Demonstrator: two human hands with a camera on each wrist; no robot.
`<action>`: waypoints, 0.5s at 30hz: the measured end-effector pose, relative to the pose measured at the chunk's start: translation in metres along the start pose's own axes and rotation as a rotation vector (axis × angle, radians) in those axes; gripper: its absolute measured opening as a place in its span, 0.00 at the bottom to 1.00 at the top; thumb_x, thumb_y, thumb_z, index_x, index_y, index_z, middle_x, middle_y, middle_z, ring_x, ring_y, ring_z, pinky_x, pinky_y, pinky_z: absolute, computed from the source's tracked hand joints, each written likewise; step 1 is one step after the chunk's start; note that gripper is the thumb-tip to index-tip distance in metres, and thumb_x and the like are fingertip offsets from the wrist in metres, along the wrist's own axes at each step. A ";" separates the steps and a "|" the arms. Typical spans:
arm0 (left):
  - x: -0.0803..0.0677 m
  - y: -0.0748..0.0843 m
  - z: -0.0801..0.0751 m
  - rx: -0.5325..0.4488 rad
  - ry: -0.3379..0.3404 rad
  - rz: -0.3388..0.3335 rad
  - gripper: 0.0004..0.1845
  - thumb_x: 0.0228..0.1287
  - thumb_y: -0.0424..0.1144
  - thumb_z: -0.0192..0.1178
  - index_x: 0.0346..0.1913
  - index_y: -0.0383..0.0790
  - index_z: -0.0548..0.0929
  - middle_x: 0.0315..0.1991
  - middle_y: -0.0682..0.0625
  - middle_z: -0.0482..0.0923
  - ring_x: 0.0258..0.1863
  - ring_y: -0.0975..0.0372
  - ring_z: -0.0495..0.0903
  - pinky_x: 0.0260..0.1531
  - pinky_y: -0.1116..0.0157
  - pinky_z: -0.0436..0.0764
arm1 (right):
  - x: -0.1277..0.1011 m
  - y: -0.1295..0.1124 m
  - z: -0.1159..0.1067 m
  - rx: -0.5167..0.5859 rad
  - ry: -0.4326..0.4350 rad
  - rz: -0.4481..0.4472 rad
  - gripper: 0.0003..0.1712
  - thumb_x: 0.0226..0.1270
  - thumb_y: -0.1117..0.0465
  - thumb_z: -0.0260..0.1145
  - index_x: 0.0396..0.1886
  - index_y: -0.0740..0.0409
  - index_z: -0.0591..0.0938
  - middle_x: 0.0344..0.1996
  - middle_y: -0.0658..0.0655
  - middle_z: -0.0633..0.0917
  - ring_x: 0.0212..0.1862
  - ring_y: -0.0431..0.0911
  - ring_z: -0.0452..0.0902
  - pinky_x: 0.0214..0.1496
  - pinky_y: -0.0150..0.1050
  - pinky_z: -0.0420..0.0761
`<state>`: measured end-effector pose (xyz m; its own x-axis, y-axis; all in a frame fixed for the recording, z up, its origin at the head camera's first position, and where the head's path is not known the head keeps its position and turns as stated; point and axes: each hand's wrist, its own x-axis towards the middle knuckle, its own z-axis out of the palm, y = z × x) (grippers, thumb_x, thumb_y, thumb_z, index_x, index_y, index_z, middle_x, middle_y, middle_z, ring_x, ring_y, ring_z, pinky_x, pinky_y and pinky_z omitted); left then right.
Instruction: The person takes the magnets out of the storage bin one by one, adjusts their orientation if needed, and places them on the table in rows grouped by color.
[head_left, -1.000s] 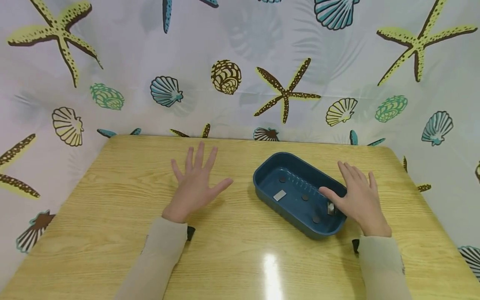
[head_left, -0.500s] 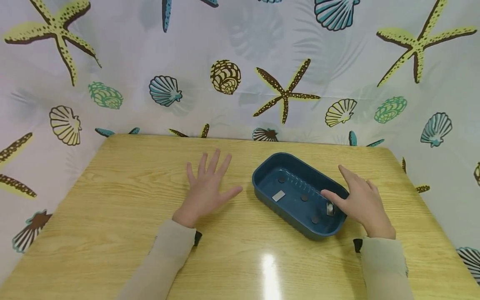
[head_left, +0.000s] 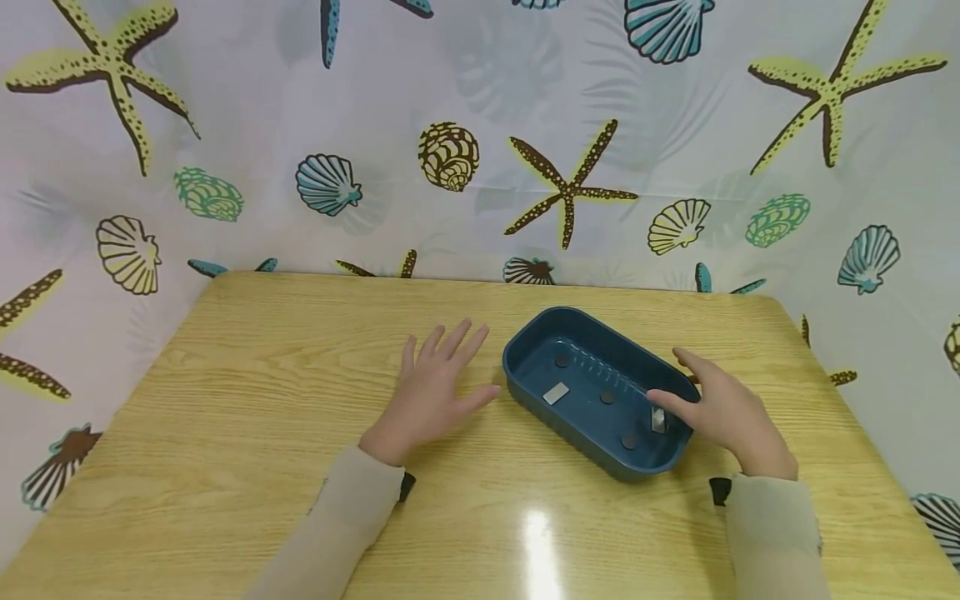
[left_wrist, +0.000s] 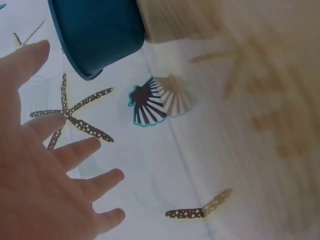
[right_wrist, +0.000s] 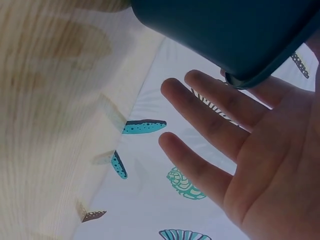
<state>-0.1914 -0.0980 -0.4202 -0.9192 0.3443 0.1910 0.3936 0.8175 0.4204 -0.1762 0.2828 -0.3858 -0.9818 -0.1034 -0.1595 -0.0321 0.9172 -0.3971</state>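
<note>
A blue plastic tray with rounded corners stands angled on the table. On its floor lie several dark round discs, a pale rectangular piece and a shiny metal piece. My left hand hovers left of the tray, fingers spread and thumb pointing at its left end, a small gap between. At the right end is my right hand; its thumb reaches over the rim while the other fingers extend outside. Whether they touch the wall I cannot tell. In the right wrist view the tray partly covers those fingers.
A light wooden table extends on both sides of the tray. Behind it and at both sides hangs a white cloth printed with shells and starfish. A bright light reflection lies on the table in front.
My left hand has moved right and slightly nearer, toward the tray's left end. My right hand has shifted slightly down and right, its fingers bending more. The tray stays in place.
</note>
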 end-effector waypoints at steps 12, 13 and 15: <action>-0.001 0.009 0.004 -0.010 -0.013 0.092 0.42 0.70 0.58 0.64 0.82 0.51 0.60 0.82 0.45 0.58 0.79 0.39 0.60 0.75 0.32 0.57 | -0.003 0.006 -0.006 0.028 -0.047 -0.020 0.50 0.73 0.36 0.63 0.80 0.62 0.61 0.75 0.71 0.69 0.69 0.69 0.72 0.63 0.67 0.77; -0.001 0.009 0.004 -0.007 -0.013 0.100 0.42 0.70 0.58 0.64 0.81 0.51 0.61 0.82 0.45 0.58 0.79 0.39 0.60 0.75 0.32 0.58 | -0.003 0.006 -0.006 0.034 -0.052 -0.020 0.49 0.73 0.36 0.63 0.80 0.62 0.61 0.74 0.71 0.69 0.69 0.69 0.72 0.63 0.67 0.77; -0.001 0.009 0.005 -0.007 -0.015 0.113 0.42 0.70 0.57 0.65 0.81 0.50 0.61 0.82 0.46 0.58 0.79 0.39 0.60 0.75 0.33 0.59 | -0.003 0.007 -0.006 0.045 -0.064 -0.015 0.49 0.73 0.37 0.63 0.80 0.62 0.61 0.74 0.73 0.70 0.69 0.69 0.72 0.63 0.66 0.78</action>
<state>-0.1863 -0.0885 -0.4208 -0.8688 0.4415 0.2241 0.4951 0.7698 0.4028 -0.1747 0.2920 -0.3822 -0.9671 -0.1430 -0.2103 -0.0369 0.8971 -0.4403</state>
